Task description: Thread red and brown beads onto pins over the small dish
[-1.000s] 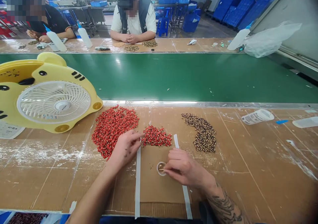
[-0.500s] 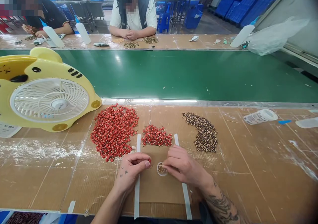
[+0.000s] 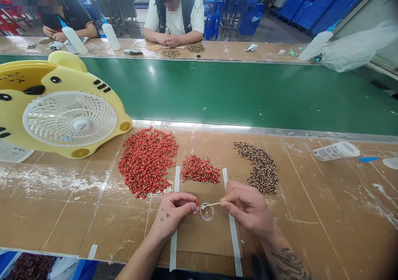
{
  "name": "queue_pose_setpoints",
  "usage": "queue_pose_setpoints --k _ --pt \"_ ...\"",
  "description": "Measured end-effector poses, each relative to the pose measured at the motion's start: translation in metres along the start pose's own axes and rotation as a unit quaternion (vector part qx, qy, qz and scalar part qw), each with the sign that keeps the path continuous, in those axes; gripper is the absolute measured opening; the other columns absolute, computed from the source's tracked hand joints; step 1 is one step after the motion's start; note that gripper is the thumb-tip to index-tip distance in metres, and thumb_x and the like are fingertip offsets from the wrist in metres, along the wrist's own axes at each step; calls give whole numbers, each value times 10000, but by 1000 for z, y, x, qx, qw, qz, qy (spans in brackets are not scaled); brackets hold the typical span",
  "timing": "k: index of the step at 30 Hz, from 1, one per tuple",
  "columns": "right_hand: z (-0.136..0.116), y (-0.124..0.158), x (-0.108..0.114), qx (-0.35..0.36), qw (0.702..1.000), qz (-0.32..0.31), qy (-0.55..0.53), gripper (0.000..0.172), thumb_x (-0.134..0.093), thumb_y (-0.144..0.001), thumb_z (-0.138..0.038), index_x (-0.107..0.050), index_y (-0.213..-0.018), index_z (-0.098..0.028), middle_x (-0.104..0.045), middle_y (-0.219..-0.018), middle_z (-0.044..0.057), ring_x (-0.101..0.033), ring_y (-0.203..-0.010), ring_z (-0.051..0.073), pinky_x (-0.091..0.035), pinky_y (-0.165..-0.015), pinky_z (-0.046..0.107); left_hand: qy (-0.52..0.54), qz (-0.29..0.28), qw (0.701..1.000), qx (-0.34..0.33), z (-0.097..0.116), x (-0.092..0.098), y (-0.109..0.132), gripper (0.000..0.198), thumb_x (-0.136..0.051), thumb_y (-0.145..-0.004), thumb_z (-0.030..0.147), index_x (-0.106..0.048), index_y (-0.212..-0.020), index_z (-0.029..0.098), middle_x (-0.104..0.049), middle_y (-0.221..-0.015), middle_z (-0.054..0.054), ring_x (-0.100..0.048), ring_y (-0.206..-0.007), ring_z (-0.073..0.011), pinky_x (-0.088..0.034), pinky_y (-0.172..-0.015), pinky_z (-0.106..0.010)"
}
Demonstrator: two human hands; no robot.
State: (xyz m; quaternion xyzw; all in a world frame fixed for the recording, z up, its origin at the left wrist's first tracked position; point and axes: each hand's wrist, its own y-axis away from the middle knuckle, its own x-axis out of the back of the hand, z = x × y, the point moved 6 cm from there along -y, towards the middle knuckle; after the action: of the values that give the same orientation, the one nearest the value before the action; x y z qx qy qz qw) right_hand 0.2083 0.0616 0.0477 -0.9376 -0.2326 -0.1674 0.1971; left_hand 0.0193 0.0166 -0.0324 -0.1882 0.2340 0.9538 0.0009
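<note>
Between thumb and forefinger, my left hand (image 3: 174,213) pinches a small red piece (image 3: 196,203), mostly covered by the fingertips. My right hand (image 3: 248,207) grips a thin wooden stick (image 3: 214,204), whose tip reaches over a small clear round cup (image 3: 207,212). Some clear liquid seems to lie in the cup. It stands on a cardboard sheet (image 3: 205,238) edged by two white tape strips. Just beyond the hands lies a small heap of red pieces (image 3: 200,169), with a larger red heap (image 3: 147,162) to its left. A dark brown-and-gold heap of small pieces (image 3: 263,170) lies to the right.
A yellow animal-faced fan (image 3: 71,110) stands at left. A white bottle (image 3: 336,150) lies at right near a blue cap (image 3: 368,159). Beyond runs a green conveyor belt (image 3: 199,89); across it, two people sit at a table with squeeze bottles (image 3: 111,36).
My right hand has drawn back to the right, so more of the stick shows over the cup. The left hand still pinches the red piece. The whole view has shifted slightly.
</note>
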Motion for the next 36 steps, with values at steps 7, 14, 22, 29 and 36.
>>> queue_pose_setpoints --k 7,14,22,29,36 --pt "-3 -6 -8 16 1000 3 -14 140 -628 -900 -220 -697 -786 -177 -595 -634 20 -525 -591 146 -398 -562 275 -9 -8 1000 11 4 -5 3 108 -815 -658 192 -782 -752 153 -771 -636 -39 -697 -592 -152 -540 -615 -228" --pt "4 -7 -14 -1 1000 -15 -2 138 -635 -903 -225 -701 -792 -175 -591 -647 17 -528 -612 143 -392 -584 270 -11 -17 1000 6 2 -3 2 106 -808 -679 191 -786 -777 158 -776 -653 -37 -692 -599 -145 -523 -612 -217" --pt "3 -5 -19 -28 998 16 45 271 -587 -920 -243 -588 -658 -172 -517 -610 -9 -473 -585 126 -341 -566 256 -19 -14 1000 3 1 -2 3 114 -812 -686 203 -782 -785 154 -776 -671 -39 -692 -625 -148 -522 -637 -221" --pt "0 -2 -12 -26 996 -27 84 279 -574 -935 -268 -579 -671 -175 -517 -623 -10 -482 -597 125 -336 -574 253 -15 -4 1000 -12 3 -1 2 121 -812 -675 208 -777 -779 156 -768 -660 -35 -689 -615 -152 -527 -642 -230" --pt "27 14 29 -154 960 -6 233 319 -536 -967 -360 -626 -714 -190 -599 -689 12 -547 -651 159 -388 -621 281 -45 -8 999 -19 -3 5 2 140 -789 -718 242 -773 -827 157 -755 -670 -35 -675 -641 -155 -519 -666 -236"
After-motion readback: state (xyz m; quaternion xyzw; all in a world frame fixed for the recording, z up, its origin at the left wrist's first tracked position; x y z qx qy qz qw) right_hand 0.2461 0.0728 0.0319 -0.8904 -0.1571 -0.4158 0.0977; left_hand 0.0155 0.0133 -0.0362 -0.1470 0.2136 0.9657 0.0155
